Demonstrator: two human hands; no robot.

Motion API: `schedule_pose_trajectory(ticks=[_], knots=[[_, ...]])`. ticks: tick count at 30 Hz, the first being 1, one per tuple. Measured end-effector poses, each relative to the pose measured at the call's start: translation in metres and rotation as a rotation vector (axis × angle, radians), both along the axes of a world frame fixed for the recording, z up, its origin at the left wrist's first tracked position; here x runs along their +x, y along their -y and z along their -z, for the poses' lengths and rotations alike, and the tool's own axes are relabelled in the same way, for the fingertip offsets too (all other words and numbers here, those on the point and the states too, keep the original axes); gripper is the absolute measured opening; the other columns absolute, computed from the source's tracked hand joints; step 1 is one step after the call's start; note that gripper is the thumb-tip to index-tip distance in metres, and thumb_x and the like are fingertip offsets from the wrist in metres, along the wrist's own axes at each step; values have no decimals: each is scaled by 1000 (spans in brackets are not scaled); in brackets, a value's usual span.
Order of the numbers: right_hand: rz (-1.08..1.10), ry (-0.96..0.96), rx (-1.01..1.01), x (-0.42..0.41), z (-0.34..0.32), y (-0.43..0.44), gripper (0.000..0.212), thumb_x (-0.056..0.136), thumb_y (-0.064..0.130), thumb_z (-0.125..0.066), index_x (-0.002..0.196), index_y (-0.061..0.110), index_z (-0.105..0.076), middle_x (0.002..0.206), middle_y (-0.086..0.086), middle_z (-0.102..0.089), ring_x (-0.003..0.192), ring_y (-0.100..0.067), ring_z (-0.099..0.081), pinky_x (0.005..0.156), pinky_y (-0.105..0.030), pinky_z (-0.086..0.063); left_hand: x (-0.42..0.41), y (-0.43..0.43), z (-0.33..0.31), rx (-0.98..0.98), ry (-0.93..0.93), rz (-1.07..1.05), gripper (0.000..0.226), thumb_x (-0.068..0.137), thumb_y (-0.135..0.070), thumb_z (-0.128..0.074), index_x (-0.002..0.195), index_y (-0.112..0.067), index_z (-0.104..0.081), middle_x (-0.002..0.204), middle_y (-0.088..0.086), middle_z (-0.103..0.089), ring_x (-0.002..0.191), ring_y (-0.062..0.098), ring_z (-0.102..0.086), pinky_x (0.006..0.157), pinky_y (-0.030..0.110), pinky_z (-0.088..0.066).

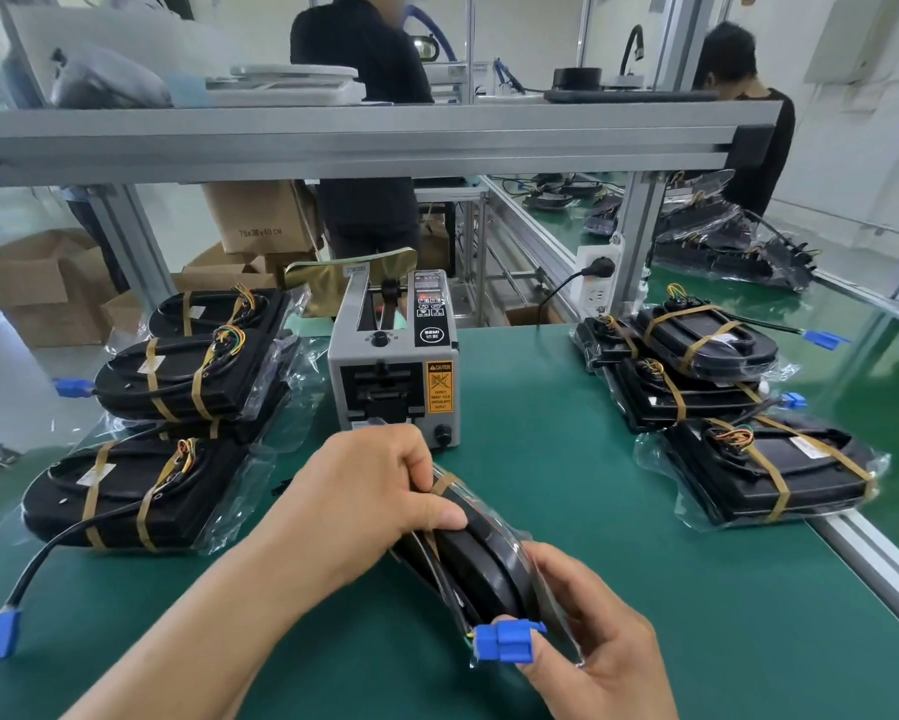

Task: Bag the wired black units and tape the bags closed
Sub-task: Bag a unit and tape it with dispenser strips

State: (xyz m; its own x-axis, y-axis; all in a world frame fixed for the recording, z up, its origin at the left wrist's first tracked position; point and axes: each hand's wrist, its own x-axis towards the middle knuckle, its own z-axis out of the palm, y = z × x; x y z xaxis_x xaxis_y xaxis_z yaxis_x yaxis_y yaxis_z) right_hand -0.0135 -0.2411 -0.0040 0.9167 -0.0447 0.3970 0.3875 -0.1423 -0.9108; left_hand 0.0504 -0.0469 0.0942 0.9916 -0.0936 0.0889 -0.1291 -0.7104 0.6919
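Right hand point(592, 646) curls round the near end of the bagged black unit point(481, 563), by its blue connector point(507, 640). Left hand point(374, 491) grips the far end. The unit is held on edge, near centre of the green mat point(644, 589). Tape dispenser point(395, 366) sits just beyond, with taped stacks far left point(177, 376) and far right point(696, 356).

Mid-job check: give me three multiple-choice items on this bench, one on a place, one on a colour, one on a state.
1. The tape dispenser stands: A) between the left stacks and the right stacks B) on the top shelf C) on the floor
2. The connector by the right hand is: A) red B) blue C) white
3. The held unit is: A) bare B) in a clear bag C) lying flat
Key: A, bagged units flank it; B, its plastic is blue; B, film wraps it.
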Motion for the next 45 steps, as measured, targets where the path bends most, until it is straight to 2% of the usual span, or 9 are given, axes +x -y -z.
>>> schedule_pose_trajectory(ticks=[11,13,15,18,23,29,34,40,45], knots=[[-297,-348,-90,12,-45,45,51,82,-24,-58,113,15,-70,116,7,-73,117,-10,-64,94,-18,-51,-12,5,4,-36,5,14,34,69,-54,-77,82,-37,-51,60,-21,-55,53,3,-45,58,24,-43],[-206,-299,-94,20,-71,45,41,88,-12,-57,111,18,-72,114,10,-74,116,-6,-64,96,-19,-50,-19,9,8,-54,49,-6,31,76,-54,-73,84,-38,-47,65,-20,-55,58,4,-46,60,24,-43],[-161,-267,-186,28,-95,28,29,84,32,-65,112,30,-71,112,20,-72,111,5,-63,94,-14,-50,-26,12,12,-63,97,-32,27,80,-52,-70,85,-39,-46,72,-16,-56,64,4,-48,62,23,-43],[-142,-282,-563,49,-118,-11,74,67,80,-57,129,41,-58,126,30,-60,119,15,-51,104,-19,-42,-31,14,20,-71,146,-40,19,85,-41,-69,88,-41,-50,80,-12,-53,74,5,-49,72,24,-45],[-159,-312,-786,84,-115,-48,62,83,62,-56,125,16,-53,120,1,-65,112,-15,-59,99,-34,-46,-33,3,32,-228,65,-16,32,87,-12,-61,91,-44,-64,82,-22,-65,72,0,-60,70,12,-45],[-151,-322,-840,89,-105,-46,46,84,49,-67,123,32,-53,109,14,-65,101,-7,-60,91,-27,-49,2,-33,34,-501,170,-364,23,74,-34,-78,90,-46,-67,82,-17,-63,72,2,-58,69,21,-46],[-235,-281,-866,84,-106,-46,51,79,45,-67,122,24,-49,108,8,-69,97,-8,-64,91,-34,-52,36,-42,31,-447,123,-221,14,80,-30,-78,86,-40,-71,87,-16,-65,78,0,-59,71,16,-43],[-291,-303,-861,83,-111,-31,37,78,48,-67,106,60,-45,117,16,-63,106,-1,-58,77,-12,-49,61,-42,35,-662,23,-228,12,86,-26,-73,75,-29,-76,69,-16,-68,62,-5,-59,68,12,-45],[-232,-277,-869,79,-103,-30,55,82,48,-66,131,31,-46,65,32,-59,56,7,-53,60,-9,-43,89,-22,39,-1118,-323,-575,12,87,-24,-73,83,-12,-75,60,-7,-66,46,3,-48,44,18,-39]])
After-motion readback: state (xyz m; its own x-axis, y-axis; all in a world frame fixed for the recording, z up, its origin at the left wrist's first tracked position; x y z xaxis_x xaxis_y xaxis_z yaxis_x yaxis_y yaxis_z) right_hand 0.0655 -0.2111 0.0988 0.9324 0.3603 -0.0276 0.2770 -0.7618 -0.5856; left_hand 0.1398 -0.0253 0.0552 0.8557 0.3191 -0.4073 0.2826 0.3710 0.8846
